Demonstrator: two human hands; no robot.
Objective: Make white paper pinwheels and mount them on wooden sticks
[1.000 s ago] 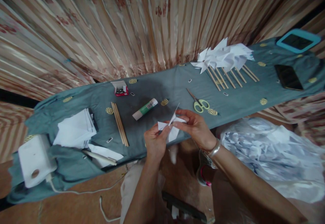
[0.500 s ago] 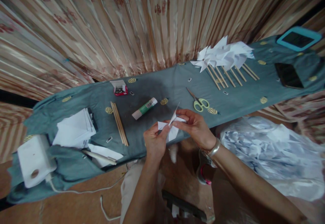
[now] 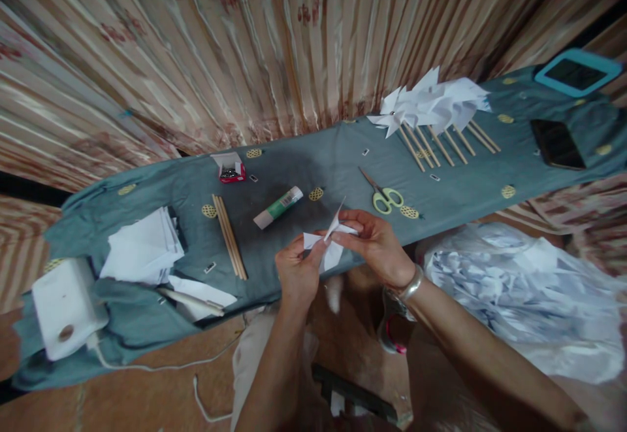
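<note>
Between my two hands is a white paper pinwheel point(image 3: 332, 255), its blades folded toward the middle, held over the table's near edge. My left hand point(image 3: 300, 268) pinches its left side, the thumb pressed near the centre. From the right, my right hand point(image 3: 375, 242) grips the paper with thumb and fingers close to the same spot. A glue stick point(image 3: 278, 208) lies beyond my left hand. Green-handled scissors point(image 3: 385, 197) rest open just past my right hand. Whether a pin is in the paper's centre cannot be made out.
Finished paper pinwheels on sticks point(image 3: 435, 105) lie at the back right. Left are wooden sticks point(image 3: 229, 237), a red box of small metal pieces point(image 3: 231, 172), paper squares point(image 3: 144, 246) and a white device point(image 3: 66, 308) with a cable. A plastic bag of paper pieces point(image 3: 519, 295) stands right.
My hands keep nearly the same grip on the pinwheel. The whole view has shifted very slightly; nothing on the table has moved.
</note>
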